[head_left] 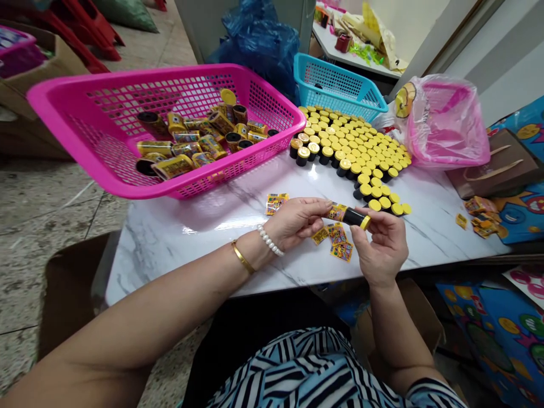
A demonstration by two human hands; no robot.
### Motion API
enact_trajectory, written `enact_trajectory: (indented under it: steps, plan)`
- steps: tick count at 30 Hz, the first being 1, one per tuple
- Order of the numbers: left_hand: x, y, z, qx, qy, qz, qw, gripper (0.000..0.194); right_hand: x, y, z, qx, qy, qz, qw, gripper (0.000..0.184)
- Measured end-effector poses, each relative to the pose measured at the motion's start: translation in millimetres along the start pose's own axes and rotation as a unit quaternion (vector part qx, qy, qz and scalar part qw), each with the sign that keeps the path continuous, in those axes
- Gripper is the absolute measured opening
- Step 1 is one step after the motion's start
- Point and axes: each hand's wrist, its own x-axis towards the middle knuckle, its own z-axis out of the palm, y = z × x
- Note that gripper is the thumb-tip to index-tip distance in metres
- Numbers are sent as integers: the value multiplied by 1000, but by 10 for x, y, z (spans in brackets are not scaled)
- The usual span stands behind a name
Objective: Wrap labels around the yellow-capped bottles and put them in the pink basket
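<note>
Above the near part of the table, my left hand (301,220) pinches a yellow printed label sleeve (338,212). The sleeve sits at the left end of a small black container (353,217) with a yellow lid; how far it goes around the container I cannot tell. My right hand (380,243) is closed on the lidded end, thumb and fingers on either side. Just below lie several loose flat labels (339,235), and another small pile of labels (277,202) is left of my left hand. Beyond my hands, many black containers with yellow lids (352,141) stand upright, packed together.
A big pink basket (165,190) at the left holds labelled containers (212,146). Behind stand a turquoise basket (340,85) and blue plastic bags (259,42). At the right are a pink bag-lined basket (450,122), a brown paper bag (493,167) and labels (482,218).
</note>
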Motion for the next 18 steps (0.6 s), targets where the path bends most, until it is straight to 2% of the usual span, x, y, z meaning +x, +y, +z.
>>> enact_trajectory:
  steps: [2, 4, 6, 10, 11, 12, 14, 16, 18]
  plan:
    - [0, -9, 0, 14, 25, 33, 999, 20, 29, 18, -23, 32, -7, -7, 999, 38]
    - [-5, -11, -1, 41, 60, 94, 993, 29, 69, 13, -48, 70, -15, -7, 997, 37]
    - [-13, -8, -7, 71, 68, 127, 987, 39, 109, -5, -66, 105, -20, 5, 994, 35]
    - [-7, -11, -37, 108, -26, 79, 991, 39, 160, 16, -61, 111, -34, 39, 992, 33]
    - [2, -12, -45, 117, -34, 75, 990, 38, 170, 49, -59, 103, -34, 50, 993, 32]
    - [13, -9, -53, 122, -25, 77, 989, 37, 182, 92, -61, 97, -27, 63, 993, 31]
    - [36, 10, -63, 117, 28, 85, 989, 33, 212, 201, -84, 96, 2, 101, 990, 29]
    - [49, 40, -60, 94, 88, 83, 988, 29, 246, 305, -124, 119, 33, 152, 981, 28]
    - [50, 62, -47, 78, 120, 73, 987, 26, 267, 367, -158, 155, 44, 195, 968, 28]
